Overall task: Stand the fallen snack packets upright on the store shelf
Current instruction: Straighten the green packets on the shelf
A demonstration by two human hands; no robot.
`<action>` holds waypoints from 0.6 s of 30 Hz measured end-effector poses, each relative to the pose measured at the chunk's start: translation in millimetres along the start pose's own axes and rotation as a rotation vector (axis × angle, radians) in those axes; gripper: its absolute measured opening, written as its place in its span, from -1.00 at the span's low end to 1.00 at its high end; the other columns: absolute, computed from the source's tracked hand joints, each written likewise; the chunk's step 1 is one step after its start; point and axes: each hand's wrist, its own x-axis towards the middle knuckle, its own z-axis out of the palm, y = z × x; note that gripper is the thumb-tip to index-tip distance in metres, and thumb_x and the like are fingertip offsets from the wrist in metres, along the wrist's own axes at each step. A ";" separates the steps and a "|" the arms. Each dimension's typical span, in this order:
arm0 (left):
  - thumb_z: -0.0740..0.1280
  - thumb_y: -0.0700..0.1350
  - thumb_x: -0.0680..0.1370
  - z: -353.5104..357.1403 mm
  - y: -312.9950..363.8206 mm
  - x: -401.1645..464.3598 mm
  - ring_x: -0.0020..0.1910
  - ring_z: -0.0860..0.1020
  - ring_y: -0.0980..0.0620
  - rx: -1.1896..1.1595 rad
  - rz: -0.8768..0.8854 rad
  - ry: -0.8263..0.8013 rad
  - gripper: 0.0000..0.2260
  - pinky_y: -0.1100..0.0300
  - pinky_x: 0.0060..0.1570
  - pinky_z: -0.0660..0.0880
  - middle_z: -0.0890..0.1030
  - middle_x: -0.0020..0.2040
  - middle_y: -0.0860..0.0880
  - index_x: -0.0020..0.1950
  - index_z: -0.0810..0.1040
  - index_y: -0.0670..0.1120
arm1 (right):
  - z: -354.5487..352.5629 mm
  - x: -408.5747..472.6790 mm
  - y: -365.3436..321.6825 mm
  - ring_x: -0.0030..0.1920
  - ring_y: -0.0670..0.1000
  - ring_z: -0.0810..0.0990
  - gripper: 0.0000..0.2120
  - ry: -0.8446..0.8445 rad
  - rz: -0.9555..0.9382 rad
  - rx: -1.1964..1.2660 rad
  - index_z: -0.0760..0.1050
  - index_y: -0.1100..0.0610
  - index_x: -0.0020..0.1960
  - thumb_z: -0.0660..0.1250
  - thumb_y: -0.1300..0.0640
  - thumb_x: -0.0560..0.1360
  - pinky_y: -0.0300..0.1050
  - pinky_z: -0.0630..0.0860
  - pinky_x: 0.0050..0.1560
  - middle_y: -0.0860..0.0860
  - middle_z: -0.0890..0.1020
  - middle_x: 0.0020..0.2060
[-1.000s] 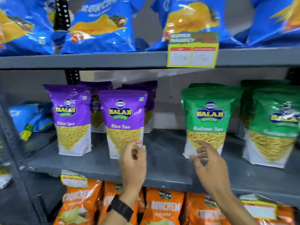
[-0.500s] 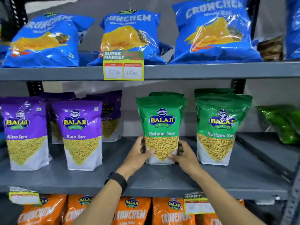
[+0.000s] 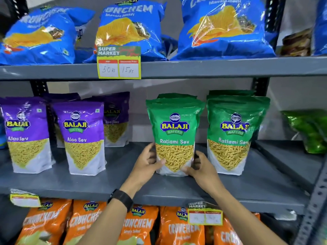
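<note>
A green Ratlami Sev packet (image 3: pixel 174 128) stands upright on the middle grey shelf (image 3: pixel 123 183). My left hand (image 3: pixel 148 162) grips its lower left side and my right hand (image 3: pixel 200 167) grips its lower right corner. More green packets stand behind it, partly hidden. A second green Ratlami Sev packet (image 3: pixel 233 131) stands upright just to the right. Two purple Aloo Sev packets (image 3: pixel 83 137) (image 3: pixel 24 135) stand upright on the left, with another purple packet (image 3: pixel 115 119) behind them.
Blue Crunchem bags (image 3: pixel 127 30) lean on the top shelf above a yellow price tag (image 3: pixel 118 62). Orange Crunchem bags (image 3: pixel 138 225) fill the shelf below. A green bag (image 3: pixel 309 129) lies on the neighbouring shelf at right. Bare shelf shows between the purple and green packets.
My hands moved from the shelf's front edge onto the green packet and took hold of its lower sides. The view shifted right and moved closer to the shelf.
</note>
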 end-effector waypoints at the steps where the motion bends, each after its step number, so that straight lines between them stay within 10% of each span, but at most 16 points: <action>1: 0.47 -0.26 0.58 1.0 1.9 -3.9 0.27 0.65 -0.02 -0.031 0.010 0.087 -0.36 0.27 0.02 0.65 0.65 0.35 -0.10 0.61 0.33 0.00 | -5.1 -3.7 1.5 0.20 0.03 0.61 -0.27 0.004 -0.004 0.006 0.29 0.02 0.56 0.56 0.04 0.49 -0.11 0.54 0.16 -0.05 0.61 0.17; 5: 0.43 -0.24 0.58 22.7 14.6 -30.5 0.04 0.67 0.05 0.010 0.143 0.495 -0.63 0.07 0.12 0.62 0.72 0.04 0.11 0.34 0.58 0.06 | -33.7 -28.6 8.9 -0.01 -0.20 0.65 -0.36 0.144 -0.057 0.034 0.39 0.00 0.54 0.53 0.07 0.51 -0.40 0.47 -0.07 -0.12 0.66 0.06; 10: 0.46 0.00 0.48 94.3 40.9 -47.6 -0.01 0.69 0.02 0.034 0.138 0.138 -0.74 0.16 0.05 0.61 0.74 -0.05 0.11 0.16 0.69 0.16 | -78.1 -40.5 24.9 -0.03 -0.11 0.66 -0.64 0.659 -0.113 0.140 0.55 0.09 0.29 0.49 0.22 0.52 -0.05 0.60 0.14 -0.10 0.69 -0.08; 15: 0.40 0.27 0.54 167.8 43.6 -16.1 0.68 0.27 -0.04 0.163 -0.113 -0.182 -0.10 0.00 0.59 0.29 0.24 0.71 0.02 0.74 0.00 0.07 | -127.8 -5.9 46.8 0.43 0.03 0.46 -0.25 0.495 0.092 0.248 0.28 0.08 0.59 0.55 0.12 0.49 0.06 0.44 0.37 0.02 0.47 0.37; 18: 0.34 0.29 0.58 190.1 38.7 2.3 0.75 0.00 -0.11 0.325 -0.111 -0.154 -0.04 -0.10 0.67 0.11 -0.02 0.76 0.03 0.73 -0.25 0.11 | -141.8 4.4 55.2 0.28 0.01 0.48 -0.35 0.279 0.186 0.340 0.30 -0.01 0.52 0.52 0.14 0.53 -0.05 0.42 0.23 -0.03 0.47 0.25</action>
